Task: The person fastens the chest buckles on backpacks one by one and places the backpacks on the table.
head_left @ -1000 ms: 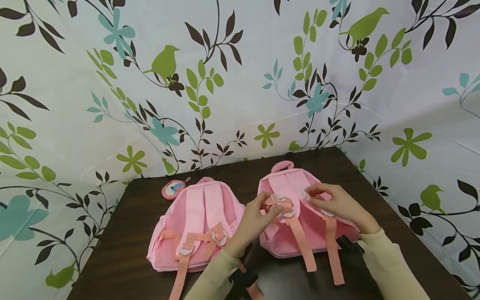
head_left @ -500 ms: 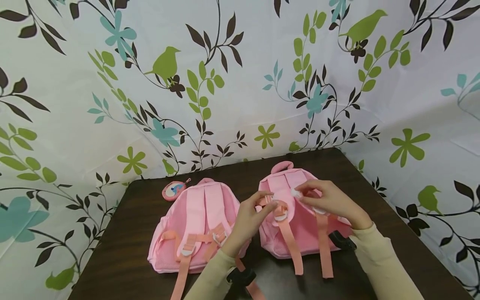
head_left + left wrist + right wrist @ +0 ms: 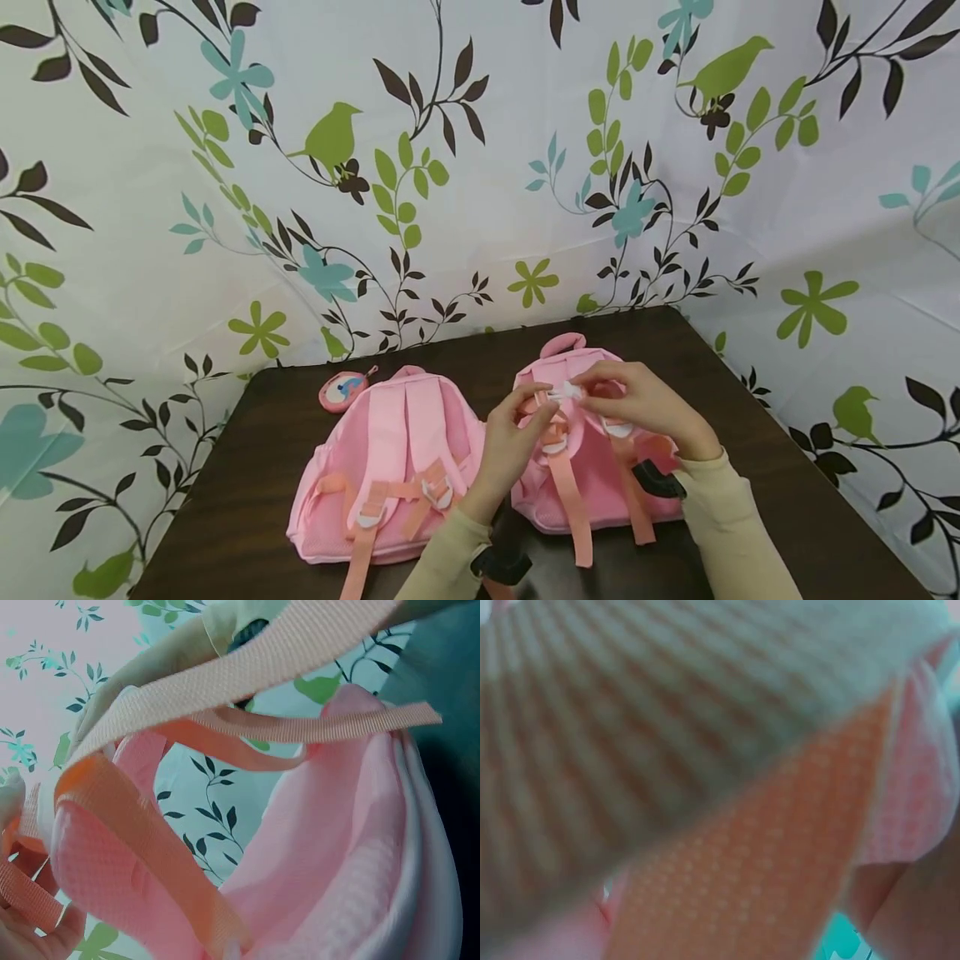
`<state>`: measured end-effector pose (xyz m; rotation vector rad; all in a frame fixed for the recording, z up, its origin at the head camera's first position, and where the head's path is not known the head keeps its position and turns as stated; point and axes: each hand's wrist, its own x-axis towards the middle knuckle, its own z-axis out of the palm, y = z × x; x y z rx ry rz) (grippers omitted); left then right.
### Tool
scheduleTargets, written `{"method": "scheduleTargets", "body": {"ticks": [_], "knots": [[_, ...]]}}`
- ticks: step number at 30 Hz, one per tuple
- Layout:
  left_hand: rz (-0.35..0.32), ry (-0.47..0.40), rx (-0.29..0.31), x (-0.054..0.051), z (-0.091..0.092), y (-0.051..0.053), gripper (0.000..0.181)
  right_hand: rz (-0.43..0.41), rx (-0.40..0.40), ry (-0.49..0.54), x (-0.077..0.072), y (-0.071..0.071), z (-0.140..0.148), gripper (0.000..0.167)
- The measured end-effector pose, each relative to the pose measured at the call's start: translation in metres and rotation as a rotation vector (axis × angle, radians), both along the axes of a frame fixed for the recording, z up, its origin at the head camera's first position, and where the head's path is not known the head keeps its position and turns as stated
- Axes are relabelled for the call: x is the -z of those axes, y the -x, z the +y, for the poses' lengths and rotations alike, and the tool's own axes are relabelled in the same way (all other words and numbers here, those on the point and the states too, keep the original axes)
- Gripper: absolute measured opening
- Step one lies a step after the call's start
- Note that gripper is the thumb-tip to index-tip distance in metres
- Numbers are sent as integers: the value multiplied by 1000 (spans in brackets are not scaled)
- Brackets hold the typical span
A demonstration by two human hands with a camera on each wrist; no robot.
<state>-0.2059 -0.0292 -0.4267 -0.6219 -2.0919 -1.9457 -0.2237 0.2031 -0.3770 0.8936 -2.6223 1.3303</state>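
Two pink backpacks lie on the dark table with their shoulder straps facing up. Over the right backpack, my left hand pinches an orange chest strap near its white end. My right hand pinches a white plastic buckle piece between thumb and fingertips. Both pieces meet between the hands; whether they are joined is too small to tell. In the left wrist view, fingers of my left hand hold looped orange webbing. Blurred webbing fills much of the right wrist view.
The left backpack lies beside my left forearm, its chest strap spanning both shoulder straps. A small round pink pouch sits behind it. Loose orange strap ends hang toward the table's near side. A patterned curtain rises behind the table.
My right hand has moved left with the white buckle piece, bringing it up to the strap end in my left hand. The right backpack's hanging straps have shifted left.
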Motion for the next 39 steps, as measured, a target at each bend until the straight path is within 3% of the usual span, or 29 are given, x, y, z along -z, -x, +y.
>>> {"method": "scheduleTargets", "body": {"ticks": [5,10,18,22,29,30,39], "knots": [[-10,-54,-8,4,0,-1,26,0,-63,9,4,2,-4,25],[-26,-33,-19,2,3,-2,27,33,-72,3,3,3,-6,24],[4,21,-67,-20,2,-12,26,9,-31,6,4,3,0,24],[-2,17,-43,-28,-1,-16,25,-3,-21,17,5,4,2,25],[-15,15,-32,-23,-1,-15,26,-10,-35,13,5,4,2,26],[-6,16,-33,-18,-1,-12,26,-14,-35,11,4,4,2,26],[-22,-19,-37,-19,2,-15,26,-39,-30,-1,4,5,2,26]]}}
